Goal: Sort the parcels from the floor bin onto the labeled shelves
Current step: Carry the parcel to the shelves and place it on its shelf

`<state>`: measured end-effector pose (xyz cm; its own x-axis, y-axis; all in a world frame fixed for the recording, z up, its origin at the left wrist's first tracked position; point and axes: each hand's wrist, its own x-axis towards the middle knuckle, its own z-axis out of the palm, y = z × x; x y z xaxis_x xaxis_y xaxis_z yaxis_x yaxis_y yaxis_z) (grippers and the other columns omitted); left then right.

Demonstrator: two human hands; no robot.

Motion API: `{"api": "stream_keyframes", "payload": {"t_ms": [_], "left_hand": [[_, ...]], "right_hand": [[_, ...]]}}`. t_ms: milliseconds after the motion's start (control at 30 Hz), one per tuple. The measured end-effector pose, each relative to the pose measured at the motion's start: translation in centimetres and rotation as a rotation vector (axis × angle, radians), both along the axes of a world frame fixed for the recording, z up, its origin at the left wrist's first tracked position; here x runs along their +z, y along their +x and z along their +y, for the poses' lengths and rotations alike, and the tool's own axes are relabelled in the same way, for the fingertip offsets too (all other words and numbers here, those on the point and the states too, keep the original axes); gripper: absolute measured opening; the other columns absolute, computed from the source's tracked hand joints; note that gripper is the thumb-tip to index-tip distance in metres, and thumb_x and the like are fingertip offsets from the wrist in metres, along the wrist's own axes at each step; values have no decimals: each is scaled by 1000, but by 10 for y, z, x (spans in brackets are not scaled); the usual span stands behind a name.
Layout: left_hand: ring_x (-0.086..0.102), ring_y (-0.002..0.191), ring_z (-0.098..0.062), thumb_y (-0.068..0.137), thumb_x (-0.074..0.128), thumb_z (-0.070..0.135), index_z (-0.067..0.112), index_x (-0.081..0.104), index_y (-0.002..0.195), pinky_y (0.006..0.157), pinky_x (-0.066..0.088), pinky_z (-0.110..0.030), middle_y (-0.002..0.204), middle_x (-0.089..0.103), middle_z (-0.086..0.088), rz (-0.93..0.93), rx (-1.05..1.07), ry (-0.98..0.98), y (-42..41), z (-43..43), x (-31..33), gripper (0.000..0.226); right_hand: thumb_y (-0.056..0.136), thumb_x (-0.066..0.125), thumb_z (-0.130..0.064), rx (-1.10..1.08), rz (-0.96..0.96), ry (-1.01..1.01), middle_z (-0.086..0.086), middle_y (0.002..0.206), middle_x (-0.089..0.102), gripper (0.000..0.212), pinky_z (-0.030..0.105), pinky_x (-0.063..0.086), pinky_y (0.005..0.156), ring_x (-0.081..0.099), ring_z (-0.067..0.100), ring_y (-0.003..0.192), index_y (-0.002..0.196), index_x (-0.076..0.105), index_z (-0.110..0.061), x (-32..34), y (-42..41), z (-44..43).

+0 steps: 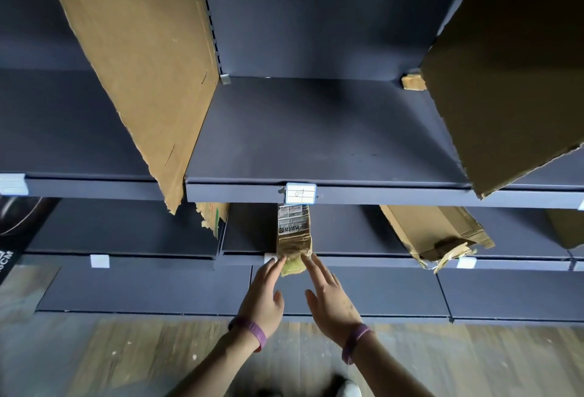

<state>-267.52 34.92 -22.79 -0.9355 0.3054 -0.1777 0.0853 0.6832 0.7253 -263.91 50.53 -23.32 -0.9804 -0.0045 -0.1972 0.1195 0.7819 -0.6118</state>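
Note:
A small brown parcel (294, 232) wrapped in tape, with a printed label on top, lies on the lower dark shelf (363, 260); its near end sticks out over the shelf's front edge. My left hand (264, 294) and my right hand (330, 297) reach toward it with straight fingers. The fingertips of both touch the parcel's near end, one hand on each side. Directly above it is the shelf (316, 131) with a white tag (300, 193) marked 09. The floor bin is out of view.
Cardboard sheets stand as dividers between bays: a tall one (136, 58) at the left, another (512, 74) at the upper right, and a torn one (436, 234) on the lower shelf to the right. Blank white tags (99, 261) mark the lower shelf edge. Wooden floor (126, 358) lies below.

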Motion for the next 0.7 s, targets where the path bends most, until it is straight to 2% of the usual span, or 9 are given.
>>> {"api": "stream_keyframes", "payload": {"t_ms": [133,267,367,500,633,700], "left_hand": [[34,138,-11,93,50,8,33,20,148,98,33,-13,155,23,13,-1,-8,-64,-11,6,2,68],[40,135,-16,90,47,2,31,20,149,96,43,-20,155,25,10,-15,7,-76,-33,12,12,71],[46,130,-18,89,48,-1,33,25,146,89,41,-18,152,32,8,-5,1,-61,-53,17,17,70],[46,130,-20,90,49,2,34,23,147,93,43,-25,152,33,8,-60,5,-96,-71,20,20,70],[48,128,-22,91,50,4,34,21,148,87,45,-23,152,33,7,-74,-2,-128,-73,21,19,71],[43,132,-21,93,48,6,31,18,149,94,43,-25,154,29,6,-99,-8,-138,-68,21,21,68]], "right_hand": [[98,41,-7,28,1,21,-6,163,8,71,29,36,110,14,17,149,154,8,-34,6,-12,1],[96,39,-1,28,-41,34,-4,164,5,75,33,30,116,8,19,151,155,5,-32,13,-37,1],[96,39,0,31,-64,42,-2,164,6,76,38,26,119,8,22,151,155,5,-32,17,-57,1],[94,38,4,14,-68,44,1,163,12,75,40,24,120,12,25,150,155,8,-29,18,-76,2],[95,39,4,1,-78,38,3,163,14,75,38,23,120,14,25,150,155,9,-29,19,-78,1],[95,40,2,-13,-97,29,2,163,12,76,41,26,119,13,27,150,154,9,-34,22,-73,1]]}}
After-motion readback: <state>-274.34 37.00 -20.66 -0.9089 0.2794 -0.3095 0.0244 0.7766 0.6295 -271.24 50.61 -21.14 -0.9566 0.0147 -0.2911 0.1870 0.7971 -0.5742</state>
